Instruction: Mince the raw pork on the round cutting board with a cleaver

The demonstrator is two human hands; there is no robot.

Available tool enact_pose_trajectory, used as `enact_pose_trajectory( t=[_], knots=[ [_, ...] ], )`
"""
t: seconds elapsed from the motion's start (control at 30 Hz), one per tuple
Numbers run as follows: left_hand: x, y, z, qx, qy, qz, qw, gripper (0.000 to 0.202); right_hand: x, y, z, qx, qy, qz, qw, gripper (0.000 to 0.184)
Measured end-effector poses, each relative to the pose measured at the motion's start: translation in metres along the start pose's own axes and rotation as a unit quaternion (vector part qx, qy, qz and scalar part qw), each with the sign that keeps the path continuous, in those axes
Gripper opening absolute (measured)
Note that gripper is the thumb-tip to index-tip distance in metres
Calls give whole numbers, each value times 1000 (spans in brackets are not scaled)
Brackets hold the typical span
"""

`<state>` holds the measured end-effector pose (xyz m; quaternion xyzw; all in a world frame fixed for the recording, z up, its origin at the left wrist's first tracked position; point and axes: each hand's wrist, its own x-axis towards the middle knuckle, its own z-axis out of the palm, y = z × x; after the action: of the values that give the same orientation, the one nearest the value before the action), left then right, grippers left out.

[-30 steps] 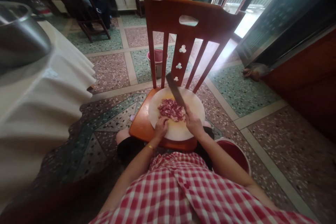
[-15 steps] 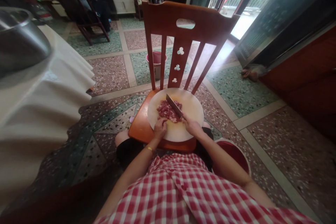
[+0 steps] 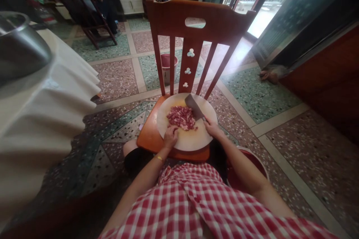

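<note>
A round pale cutting board (image 3: 196, 142) lies on the seat of a red-brown wooden chair (image 3: 193, 22). A heap of chopped red meat (image 3: 181, 117) sits in the board's middle. My right hand (image 3: 212, 128) is closed round the handle of a cleaver (image 3: 194, 106), whose blade lies low at the right edge of the meat. My left hand (image 3: 171, 137) rests on the board just below the meat, fingers curled and pressed against the board.
A red bucket (image 3: 249, 160) stands on the floor by my right arm. A small pink bin (image 3: 167, 66) is behind the chair. A white-draped table with a metal pot (image 3: 19, 44) is at left. A person sits far back left.
The cleaver was raised over the board, came down into the meat, and now lies tilted at the meat's right side. My left hand has stayed put.
</note>
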<state>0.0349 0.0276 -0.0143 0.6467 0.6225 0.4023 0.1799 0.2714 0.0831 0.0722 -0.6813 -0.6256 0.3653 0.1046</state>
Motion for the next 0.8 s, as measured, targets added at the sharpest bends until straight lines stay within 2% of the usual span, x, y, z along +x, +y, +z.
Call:
enact_pose_trajectory(
  t=[0.07,0.17,0.27,0.33,0.4,0.47,0.53,0.63,0.7,0.77,0.8],
  knots=[
    [0,0,0,-1,2,-6,1000,18,-1,-15,-2,-49,-6,-68,996,48],
    [0,1,-1,-13,-1,-14,1000,18,-17,-29,-8,-160,12,-164,973,47],
    [-1,1,-1,-21,-5,-20,1000,18,-41,-25,-7,-260,8,-192,946,48],
    [-1,1,-2,-20,-6,-26,999,18,-53,-20,-4,-292,2,-194,937,48],
    [-2,1,-3,-19,-6,-26,999,17,-60,-19,-5,-284,7,-189,940,47],
    [-4,1,-4,-25,-2,-19,1000,18,-64,-28,-12,-241,37,-195,950,47],
    [-4,1,-3,-34,-1,-12,999,19,-67,-44,-23,-183,97,-218,954,48],
    [0,3,2,-47,-8,-22,999,19,-70,-68,-32,-133,202,-238,941,51],
    [2,11,-3,-49,-17,-44,998,20,-70,-80,-23,-147,220,-217,940,53],
    [1,25,-18,-45,-31,-63,997,23,-67,-94,2,-184,163,-205,947,51],
    [-3,34,-29,-48,-54,-47,996,27,-64,-106,19,-212,101,-223,946,48]
  ],
)
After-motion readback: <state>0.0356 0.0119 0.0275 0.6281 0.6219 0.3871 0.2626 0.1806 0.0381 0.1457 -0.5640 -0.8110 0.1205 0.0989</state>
